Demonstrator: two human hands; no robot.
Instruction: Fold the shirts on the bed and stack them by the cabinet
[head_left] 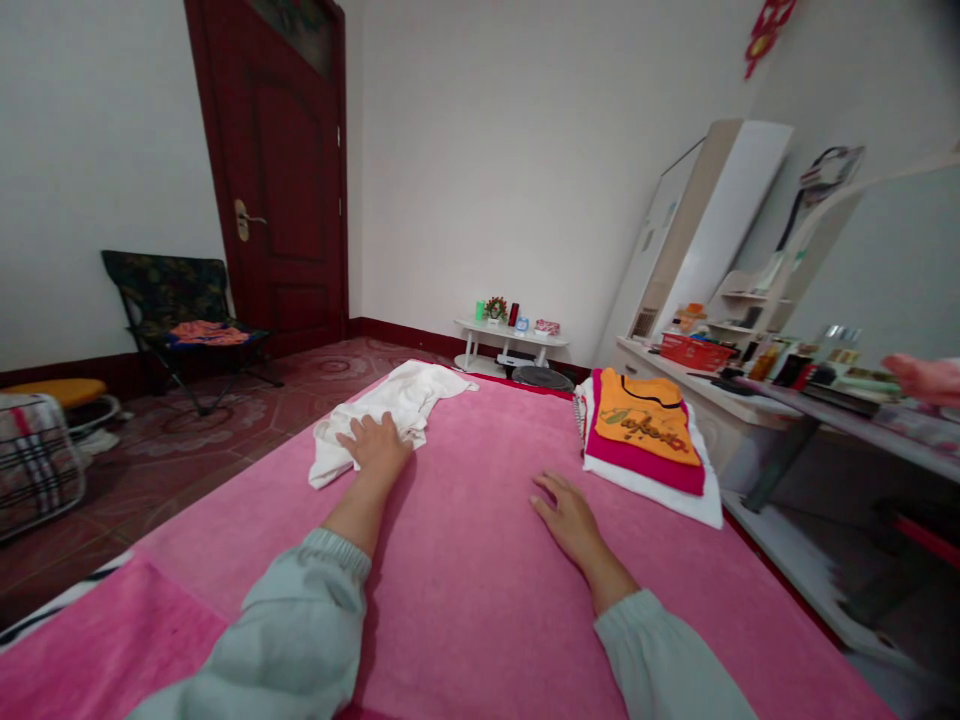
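Observation:
A crumpled white garment (405,395) lies along the left side of the pink bed cover (480,560). My left hand (377,447) rests on its near part with the fingers spread, pressing on the cloth rather than wrapped round it. Over the middle right of the cover is my right hand (568,518), fingers loosely apart and nothing in them. Beyond it to the right sits a stack of folded clothes: an orange shirt (637,400) with dark lettering on top, a magenta garment (600,455) beneath, and a white one (709,505) at the bottom.
A dressing table (750,405) with a red basket (696,352) and bottles stands along the right side. Past the far end is a low white table (480,326) with small items. A folding chair (169,290) holding cloth stands left, near a dark red door (289,180).

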